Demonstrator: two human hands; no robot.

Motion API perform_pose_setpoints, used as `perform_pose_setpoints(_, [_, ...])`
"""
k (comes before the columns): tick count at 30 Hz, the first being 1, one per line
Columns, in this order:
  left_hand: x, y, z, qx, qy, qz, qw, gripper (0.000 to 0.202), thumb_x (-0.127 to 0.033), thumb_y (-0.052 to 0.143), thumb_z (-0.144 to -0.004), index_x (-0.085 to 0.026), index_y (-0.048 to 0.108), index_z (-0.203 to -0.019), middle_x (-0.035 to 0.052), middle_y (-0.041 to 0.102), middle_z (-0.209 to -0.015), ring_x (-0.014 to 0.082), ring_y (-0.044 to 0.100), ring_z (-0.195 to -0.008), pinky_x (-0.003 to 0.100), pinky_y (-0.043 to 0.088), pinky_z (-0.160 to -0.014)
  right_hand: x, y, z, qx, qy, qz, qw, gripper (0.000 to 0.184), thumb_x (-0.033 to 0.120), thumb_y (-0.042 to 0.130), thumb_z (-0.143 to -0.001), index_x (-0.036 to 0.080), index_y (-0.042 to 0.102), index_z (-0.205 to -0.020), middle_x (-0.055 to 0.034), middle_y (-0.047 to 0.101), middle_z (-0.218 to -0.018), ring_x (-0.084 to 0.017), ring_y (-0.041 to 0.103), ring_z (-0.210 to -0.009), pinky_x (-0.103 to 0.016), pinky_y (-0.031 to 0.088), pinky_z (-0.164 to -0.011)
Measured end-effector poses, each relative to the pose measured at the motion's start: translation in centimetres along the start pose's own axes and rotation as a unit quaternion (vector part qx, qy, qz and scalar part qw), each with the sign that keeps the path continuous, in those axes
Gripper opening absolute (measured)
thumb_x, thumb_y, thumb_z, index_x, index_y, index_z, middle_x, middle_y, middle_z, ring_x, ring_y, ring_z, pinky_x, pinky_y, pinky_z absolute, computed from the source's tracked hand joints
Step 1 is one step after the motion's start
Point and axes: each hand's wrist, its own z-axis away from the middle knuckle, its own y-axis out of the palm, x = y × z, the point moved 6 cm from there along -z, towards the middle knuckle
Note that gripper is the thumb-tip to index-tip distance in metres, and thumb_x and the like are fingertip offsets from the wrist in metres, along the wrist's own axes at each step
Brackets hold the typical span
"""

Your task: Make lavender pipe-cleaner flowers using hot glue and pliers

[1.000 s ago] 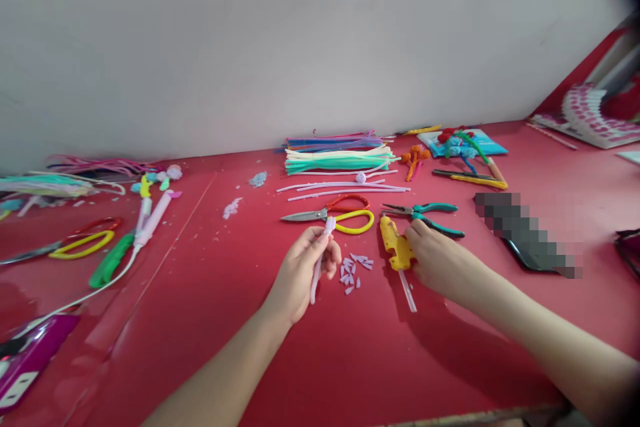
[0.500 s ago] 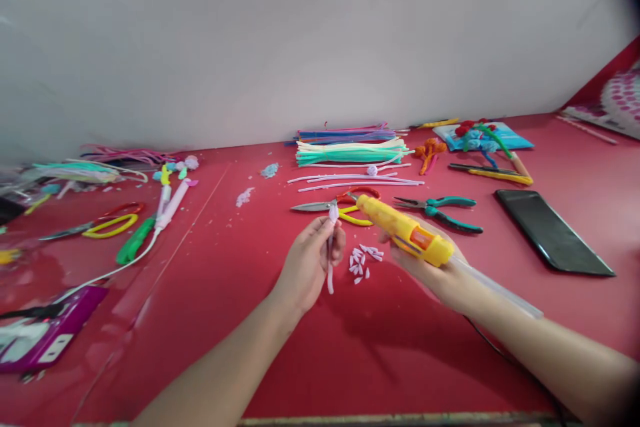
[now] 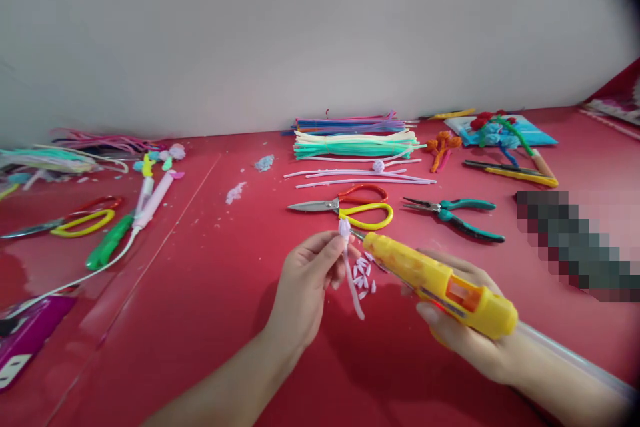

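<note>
A: Head view. What's new?

B: Glue gun (image 3: 440,280). A second ago it lay on the table (image 3: 200,320) under the right hand (image 3: 470,333); now it's up, right of centre, tip aimed left.

A: Right hand?

B: Closed round the gun from below. Trigger finger hidden, can't tell if it's squeezing. Small red light on the gun's underside.

A: Left hand?

B: Left hand (image 3: 313,267), centre of frame. Thumb and fingers pinch the stem (image 3: 355,293) just under its lilac bud (image 3: 345,227). Bud points up, loose end hangs toward bottom centre.

A: Tip on the bud?

B: Right beside it. Touching or not, can't tell. No glue visible at this size.

A: Meaning for the work?

B: Gun and bud have come together, so I'd judge it's at the gluing step.

A: Rest?

B: Cut lilac pieces (image 3: 363,277) lie just right of the left fingers, partly behind the gun. Scissors (image 3: 333,205) sit above the bud, unheld. Pliers (image 3: 445,210) right of those, also unheld. Bundled pipe cleaners (image 3: 355,145) upper centre.
</note>
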Motion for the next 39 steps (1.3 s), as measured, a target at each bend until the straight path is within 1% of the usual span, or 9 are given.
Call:
perform_pose_setpoints(3, [0.1,0.18,-0.07,0.017,-0.008,0.017,1.0,0.015,-0.026,0.065,-0.081,-0.014,0.068,-0.072,0.0007,0.063,-0.066,0.0049,0.047,-0.051,0.016,0.035,-0.045,0.26,-0.19,-0.12,-0.002,-0.012,-0.01,1.0,0.015,0.018,0.047,-0.082,0.025,0.04,-0.072,0.0009,0.049,-0.058,-0.017,0.054,-0.052,-0.03,0.04,-0.044])
perform_pose_setpoints(9, [0.48,0.23,-0.16,0.049,-0.016,0.033,0.998,0.018,-0.025,0.062,-0.085,-0.016,0.071,-0.073,-0.0004,0.062,-0.061,0.0041,0.048,-0.05,0.014,0.036,-0.045,0.1,-0.13,-0.07,0.01,-0.026,-0.009,1.0,0.017,0.014,0.046,-0.081,0.026,0.036,-0.072,0.0017,0.049,-0.058,-0.017,0.057,-0.054,-0.029,0.039,-0.045])
perform_pose_setpoints(12, [0.52,0.32,-0.13,0.053,-0.017,0.038,0.998,0.017,-0.024,0.062,-0.085,-0.017,0.071,-0.073,-0.0005,0.062,-0.061,0.0041,0.05,-0.051,0.013,0.036,-0.045,0.03,-0.06,-0.02,0.009,-0.028,-0.009,1.0,0.013,0.017,0.047,-0.081,0.026,0.04,-0.074,0.0024,0.048,-0.056,-0.017,0.053,-0.05,-0.029,0.041,-0.046])
perform_pose_setpoints(16, [0.65,0.56,-0.06,0.06,-0.024,0.042,0.997,0.015,-0.022,0.062,-0.085,-0.017,0.071,-0.074,-0.0014,0.062,-0.061,0.004,0.052,-0.05,0.013,0.037,-0.044,-0.48,0.07,0.07,0.019,0.012,-0.025,0.999,0.005,0.023,0.045,-0.083,0.027,0.046,-0.085,0.0022,0.047,-0.054,-0.016,0.047,-0.044,-0.031,0.037,-0.044])
perform_pose_setpoints(23, [0.6,0.76,0.05,0.066,-0.02,0.055,0.996,0.016,-0.022,0.061,-0.085,-0.016,0.07,-0.073,-0.0011,0.064,-0.063,0.0032,0.053,-0.05,0.012,0.038,-0.044,-0.2,-0.07,-0.07,0.023,0.026,-0.039,0.999,0.005,0.021,0.047,-0.082,0.026,0.046,-0.082,0.0028,0.047,-0.053,-0.014,0.048,-0.044,-0.028,0.037,-0.045])
perform_pose_setpoints(26, [0.5,0.65,0.07,0.06,-0.019,0.053,0.997,0.017,-0.022,0.061,-0.085,-0.016,0.07,-0.072,-0.0011,0.063,-0.061,0.0033,0.052,-0.05,0.012,0.038,-0.045,-0.19,0.03,0.05,0.025,0.03,-0.037,0.999,0.004,0.022,0.046,-0.083,0.026,0.045,-0.085,0.0038,0.046,-0.055,-0.013,0.047,-0.046,-0.027,0.037,-0.047])
perform_pose_setpoints(30, [0.48,0.54,0.08,0.055,-0.019,0.034,0.998,0.017,-0.023,0.06,-0.086,-0.015,0.071,-0.074,-0.0001,0.064,-0.065,0.0032,0.051,-0.05,0.013,0.038,-0.045,-0.13,-0.01,0.24,0.016,0.011,-0.018,1.0,0.013,0.019,0.044,-0.082,0.028,0.046,-0.091,0.0045,0.044,-0.055,-0.014,0.047,-0.048,-0.028,0.039,-0.05])
perform_pose_setpoints(35, [0.54,0.66,0.12,0.061,-0.019,0.049,0.997,0.017,-0.021,0.06,-0.086,-0.015,0.07,-0.074,-0.0004,0.065,-0.064,0.0033,0.052,-0.05,0.013,0.039,-0.045,-0.1,-0.09,0.06,0.017,0.016,-0.019,1.0,0.009,0.02,0.044,-0.081,0.028,0.046,-0.086,0.0045,0.044,-0.053,-0.014,0.046,-0.047,-0.027,0.036,-0.048])
perform_pose_setpoints(39, [0.47,0.68,0.1,0.062,-0.021,0.053,0.996,0.016,-0.021,0.06,-0.086,-0.015,0.07,-0.075,-0.0002,0.066,-0.065,0.0033,0.052,-0.05,0.012,0.039,-0.045,-0.3,0.03,0.17,0.026,0.03,-0.011,0.999,0.005,0.022,0.045,-0.082,0.026,0.044,-0.079,0.0036,0.044,-0.054,-0.015,0.047,-0.047,-0.029,0.036,-0.049])
